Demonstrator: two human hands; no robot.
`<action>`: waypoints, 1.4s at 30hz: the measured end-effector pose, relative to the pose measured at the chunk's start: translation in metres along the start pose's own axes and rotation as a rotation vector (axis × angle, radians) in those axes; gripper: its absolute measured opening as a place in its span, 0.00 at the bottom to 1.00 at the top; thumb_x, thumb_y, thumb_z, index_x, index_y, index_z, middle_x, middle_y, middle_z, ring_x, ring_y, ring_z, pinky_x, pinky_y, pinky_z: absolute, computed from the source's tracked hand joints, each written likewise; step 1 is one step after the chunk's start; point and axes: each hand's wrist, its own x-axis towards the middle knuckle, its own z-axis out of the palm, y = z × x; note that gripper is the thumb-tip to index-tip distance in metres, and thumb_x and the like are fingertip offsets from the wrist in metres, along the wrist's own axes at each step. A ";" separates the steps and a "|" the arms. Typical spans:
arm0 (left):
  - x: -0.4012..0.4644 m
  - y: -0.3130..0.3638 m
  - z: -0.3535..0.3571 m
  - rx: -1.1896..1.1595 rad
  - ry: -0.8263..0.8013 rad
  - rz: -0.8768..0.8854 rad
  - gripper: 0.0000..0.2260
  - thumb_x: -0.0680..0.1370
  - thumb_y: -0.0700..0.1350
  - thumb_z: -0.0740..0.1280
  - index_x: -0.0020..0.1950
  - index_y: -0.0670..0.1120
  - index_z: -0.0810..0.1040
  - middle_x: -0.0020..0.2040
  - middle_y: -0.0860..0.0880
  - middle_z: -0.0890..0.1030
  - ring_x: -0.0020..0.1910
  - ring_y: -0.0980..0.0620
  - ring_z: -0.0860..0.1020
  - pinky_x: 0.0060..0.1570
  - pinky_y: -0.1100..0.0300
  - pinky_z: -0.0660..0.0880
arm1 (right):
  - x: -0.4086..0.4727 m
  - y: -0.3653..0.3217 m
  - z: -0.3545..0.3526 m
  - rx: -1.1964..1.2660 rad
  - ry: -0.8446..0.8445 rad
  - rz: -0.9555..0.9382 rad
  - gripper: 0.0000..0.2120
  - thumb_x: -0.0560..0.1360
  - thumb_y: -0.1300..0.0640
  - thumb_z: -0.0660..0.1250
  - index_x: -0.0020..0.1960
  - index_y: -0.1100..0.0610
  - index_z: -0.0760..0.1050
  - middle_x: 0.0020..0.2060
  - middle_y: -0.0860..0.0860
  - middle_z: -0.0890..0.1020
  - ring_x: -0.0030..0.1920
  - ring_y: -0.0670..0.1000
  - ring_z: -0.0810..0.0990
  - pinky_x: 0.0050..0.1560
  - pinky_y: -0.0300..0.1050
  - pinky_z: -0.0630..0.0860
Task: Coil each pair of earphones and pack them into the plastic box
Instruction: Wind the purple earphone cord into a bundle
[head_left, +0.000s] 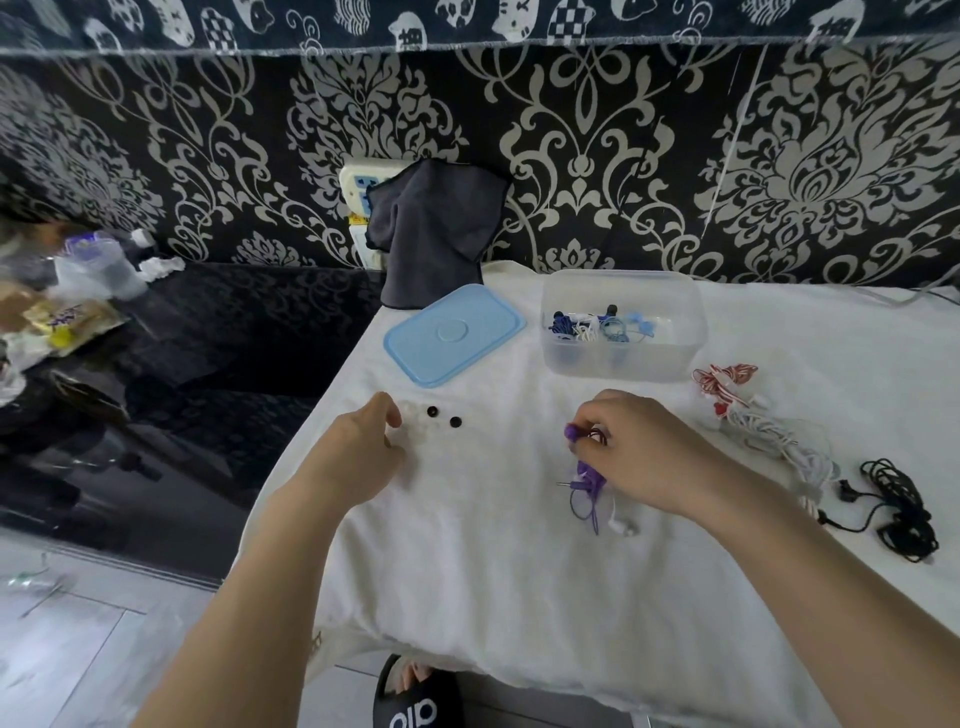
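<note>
A white cloth (493, 571) covers the table under both hands. Past the right hand (644, 452) stands the clear plastic box (623, 358), open, with a few pairs of coiled earphones (597, 325) already inside, dark blue, white and light blue ones. Its light blue lid (454, 332) lies flat on the cloth between the two hands and farther away, just beside the box. A dark grey cloth (434, 228) hangs on the wall beyond the lid. To the right of the right hand lie three more pairs, not packed yet: black earphones (898, 512) nearest the wrist, white earphones (774, 436) in a loose heap, and red and white earphones (724, 376) closest to the box. The right hand has its fingers curled and pinches the purple earphones (587, 480) near one bud, while the rest of the purple wire hangs in loops under the hand and touches the cloth. The left hand (363, 441) is near the table's left edge with fingers bent down toward some see-through ear tips (410, 428); I cannot tell if it holds one. Just beside its fingertips sit two small black ear tips (443, 417). So I think the job is about half done: some pairs are in, the purple pair is being handled, and three pairs wait.
</note>
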 end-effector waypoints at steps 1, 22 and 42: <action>0.000 -0.001 0.000 -0.007 0.011 0.010 0.10 0.79 0.39 0.65 0.59 0.48 0.72 0.42 0.51 0.77 0.37 0.51 0.76 0.32 0.60 0.72 | 0.000 0.000 0.000 0.004 0.024 -0.016 0.11 0.79 0.53 0.65 0.38 0.51 0.75 0.41 0.47 0.75 0.44 0.51 0.75 0.46 0.48 0.73; -0.003 0.021 0.007 -0.184 0.102 0.275 0.07 0.78 0.43 0.69 0.43 0.51 0.74 0.46 0.54 0.80 0.30 0.60 0.72 0.32 0.69 0.67 | -0.012 -0.024 -0.022 0.902 -0.029 0.153 0.11 0.80 0.56 0.66 0.49 0.65 0.78 0.36 0.54 0.82 0.36 0.56 0.79 0.31 0.43 0.77; -0.038 0.076 -0.002 -0.634 -0.159 0.339 0.05 0.76 0.42 0.74 0.46 0.47 0.78 0.48 0.48 0.82 0.33 0.54 0.75 0.37 0.61 0.75 | -0.009 -0.031 -0.021 1.031 -0.039 0.272 0.10 0.80 0.58 0.65 0.50 0.55 0.85 0.35 0.51 0.78 0.34 0.49 0.74 0.30 0.40 0.70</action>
